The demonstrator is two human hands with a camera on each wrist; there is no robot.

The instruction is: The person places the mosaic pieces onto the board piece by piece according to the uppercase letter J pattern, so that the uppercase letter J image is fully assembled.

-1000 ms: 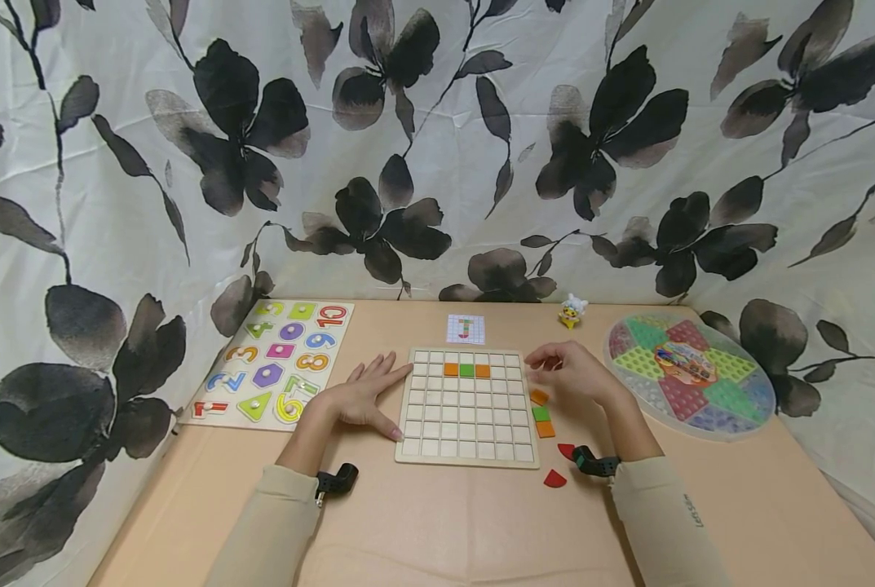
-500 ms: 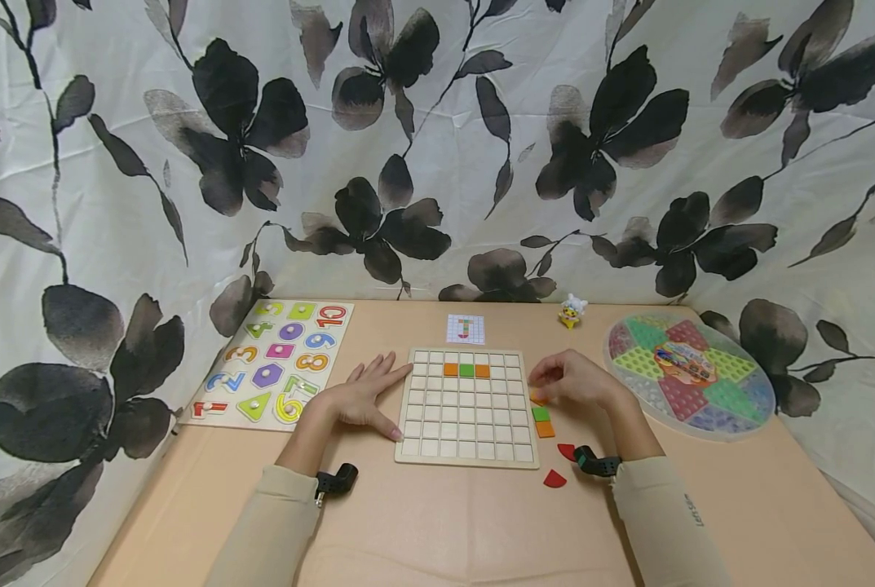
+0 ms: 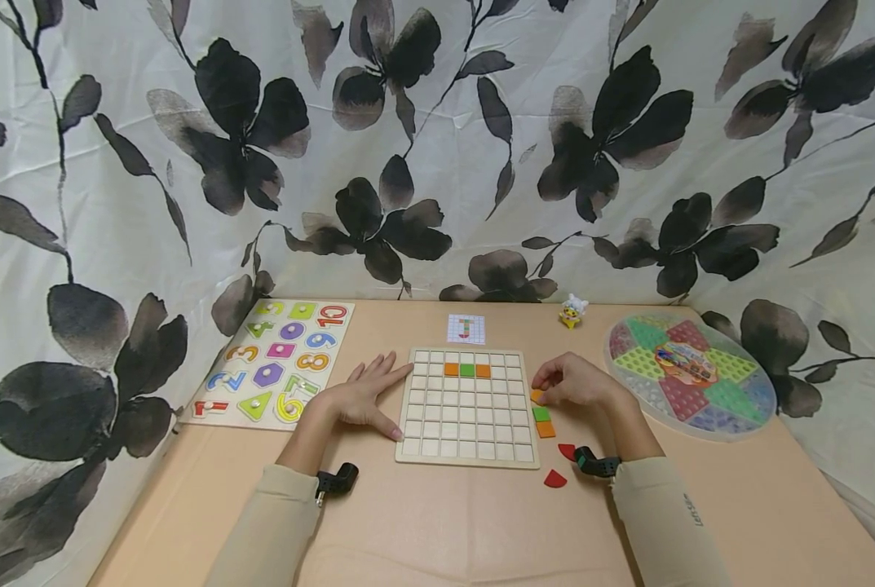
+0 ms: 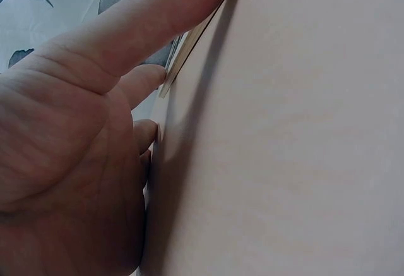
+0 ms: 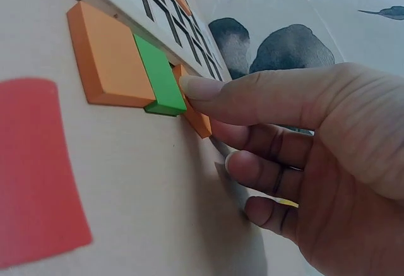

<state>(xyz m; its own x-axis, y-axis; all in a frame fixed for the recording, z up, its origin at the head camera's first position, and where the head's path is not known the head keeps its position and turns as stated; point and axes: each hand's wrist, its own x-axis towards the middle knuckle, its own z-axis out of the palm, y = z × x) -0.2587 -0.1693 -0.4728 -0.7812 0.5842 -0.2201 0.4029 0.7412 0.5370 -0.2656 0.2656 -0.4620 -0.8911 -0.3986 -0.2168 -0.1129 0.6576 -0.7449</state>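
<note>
A pale wooden grid board (image 3: 467, 412) lies in the middle of the table. Orange, green and orange tiles (image 3: 467, 371) sit side by side in one of its upper rows. My left hand (image 3: 356, 399) has its fingers spread, with thumb and index finger touching the board's left edge. Beyond the right edge, my right hand (image 3: 576, 383) pinches an orange tile (image 5: 202, 125) between thumb and fingers; the fingers partly cover it. Just nearer to me lie a green tile (image 5: 161, 77) and another orange tile (image 5: 110, 61), touching each other.
Two red wedge pieces (image 3: 555, 479) lie by the right wrist. A patterned card (image 3: 466, 328) and a small toy figure (image 3: 572, 311) are behind the board. A number puzzle (image 3: 271, 367) stands left, a round colourful game board (image 3: 690, 375) right. A floral curtain hangs behind.
My right hand has come down slightly toward me, from beside the board's upper right edge onto the farthest loose orange tile. The left hand stays where it was.
</note>
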